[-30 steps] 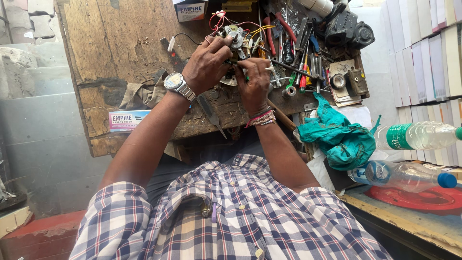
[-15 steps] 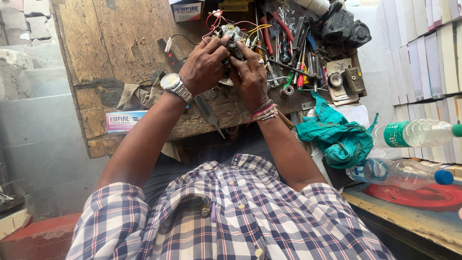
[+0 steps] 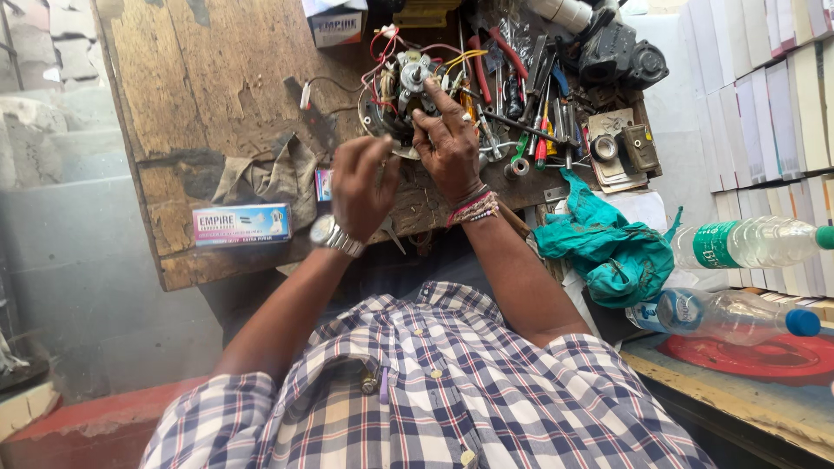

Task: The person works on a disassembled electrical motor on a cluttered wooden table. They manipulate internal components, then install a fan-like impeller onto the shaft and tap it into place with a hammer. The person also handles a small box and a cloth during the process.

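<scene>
**Both hands at a small wired motor on a worn bench**

We look down over a checked shirt onto a scarred wooden bench [image 3: 217,95]. Near its far edge sits a small electric motor [image 3: 401,91] — a round metal body with a short shaft on top and red and yellow wires looping out of it.

The right hand [image 3: 447,148] rests on the near side of the motor, fingers closed against its body and one finger stretched up beside the shaft; beaded bands circle that wrist. The left hand [image 3: 360,187] hovers just beside the motor, nearer to us, its fingers curled loosely inward. We cannot tell whether it pinches anything, as the frame is blurred there. A metal watch [image 3: 334,234] sits on its wrist.

To the right of the motor lies a heap of hand tools [image 3: 521,95] — pliers and screwdrivers with red and green handles. A grey rag [image 3: 265,178] lies left of the hands, a small blue-and-white box [image 3: 241,224] at the bench's near edge. Further right we see a teal cloth [image 3: 608,252] and two plastic bottles [image 3: 738,278].
</scene>
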`<action>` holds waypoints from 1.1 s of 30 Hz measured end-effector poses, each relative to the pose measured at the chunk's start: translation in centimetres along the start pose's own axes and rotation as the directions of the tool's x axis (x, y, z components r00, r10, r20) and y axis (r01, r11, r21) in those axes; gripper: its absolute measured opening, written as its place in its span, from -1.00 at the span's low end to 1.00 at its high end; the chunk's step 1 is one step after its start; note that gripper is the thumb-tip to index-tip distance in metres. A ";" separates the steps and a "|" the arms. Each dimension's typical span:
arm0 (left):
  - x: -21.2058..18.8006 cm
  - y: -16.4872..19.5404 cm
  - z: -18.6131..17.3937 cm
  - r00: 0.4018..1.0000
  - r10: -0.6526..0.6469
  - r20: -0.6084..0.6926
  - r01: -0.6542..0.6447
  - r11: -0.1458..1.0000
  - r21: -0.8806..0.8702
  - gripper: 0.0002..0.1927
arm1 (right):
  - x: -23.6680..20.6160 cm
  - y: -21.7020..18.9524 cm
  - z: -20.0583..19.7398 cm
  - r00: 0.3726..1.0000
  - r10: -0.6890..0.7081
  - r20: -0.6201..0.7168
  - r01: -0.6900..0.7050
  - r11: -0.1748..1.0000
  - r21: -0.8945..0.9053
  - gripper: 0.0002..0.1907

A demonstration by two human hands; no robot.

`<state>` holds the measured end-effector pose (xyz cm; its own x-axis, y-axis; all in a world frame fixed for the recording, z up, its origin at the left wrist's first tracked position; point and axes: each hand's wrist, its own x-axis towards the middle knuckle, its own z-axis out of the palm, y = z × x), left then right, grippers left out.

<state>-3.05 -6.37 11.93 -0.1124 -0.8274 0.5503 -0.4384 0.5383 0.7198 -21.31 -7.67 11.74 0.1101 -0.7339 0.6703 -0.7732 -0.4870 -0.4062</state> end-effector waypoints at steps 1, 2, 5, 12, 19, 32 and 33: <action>-0.3 0.4 0.5 0.978 -0.196 0.063 0.204 0.968 -0.144 -0.73 | 0.0 0.0 -0.1 1.000 -0.001 -0.002 0.001 1.000 -0.002 -0.81; 0.1 0.2 0.9 0.960 -0.273 0.056 0.278 0.944 -0.179 -0.73 | 0.1 -0.2 -0.2 1.000 -0.005 -0.004 0.005 1.000 -0.002 -0.82; 3.2 -0.7 2.2 0.884 -0.462 0.066 0.463 0.851 -0.247 -0.73 | 0.6 -0.4 -0.8 0.998 0.037 0.042 -0.038 0.999 0.021 -0.82; 4.9 0.1 2.1 0.658 -0.709 0.253 0.704 0.461 -0.541 -0.82 | 0.8 -0.5 -1.0 1.000 0.006 0.024 -0.006 1.000 0.011 -0.81; 5.0 0.1 2.2 0.670 -0.677 0.306 0.690 0.413 -0.595 -0.82 | 0.6 0.2 -0.8 1.000 -0.023 0.018 0.023 1.000 -0.009 -0.80; 4.6 -1.1 3.1 0.486 -0.745 0.458 0.670 -0.019 -0.742 -0.81 | 0.5 0.2 -0.5 1.000 0.006 0.017 -0.007 1.000 0.025 -0.82; 4.5 -1.3 3.3 0.470 -0.747 0.471 0.655 -0.063 -0.753 -0.80 | 0.5 0.2 -0.5 1.000 0.008 0.016 -0.008 1.000 0.023 -0.82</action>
<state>-5.90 -11.35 12.06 -0.1453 -0.8661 -0.4784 0.6252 -0.4551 0.6341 -21.70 -7.90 12.33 0.1144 -0.7453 0.6569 -0.7592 -0.4920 -0.4260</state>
